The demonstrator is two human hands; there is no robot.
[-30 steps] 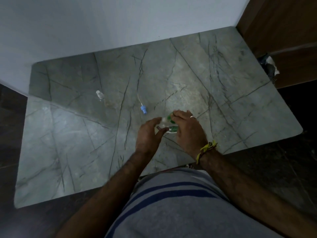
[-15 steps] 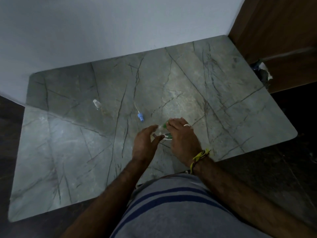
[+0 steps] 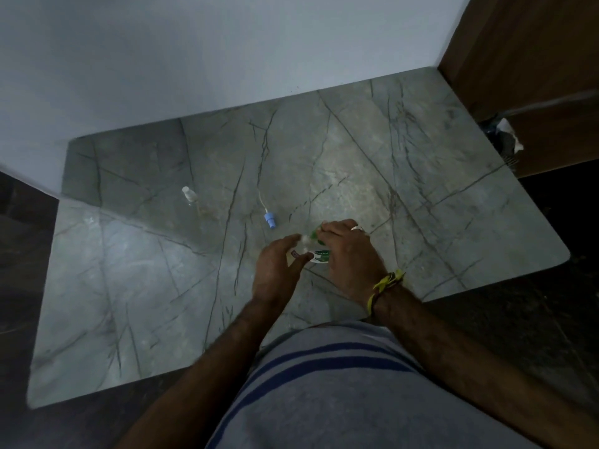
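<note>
A small bottle (image 3: 319, 256) with a green and white label stands on the grey marble table (image 3: 421, 222), near its front edge. My right hand (image 3: 351, 257) curls round its right side and top, a ring on one finger and a yellow thread band at the wrist. My left hand (image 3: 277, 270) comes at the bottle from the left, with the thumb and forefinger at its side. Most of the bottle is hidden between the two hands.
A blue spray pump (image 3: 269, 219) with a thin white tube lies just left of the hands. A small clear cap (image 3: 189, 193) stands farther left. A white wall backs the table, a wooden door (image 3: 534, 59) is at the right, and a dark bin (image 3: 502, 140) sits beyond the right corner.
Both hands stay on the bottle in the same place. The head camera has shifted a little, so the table sits lower in view.
</note>
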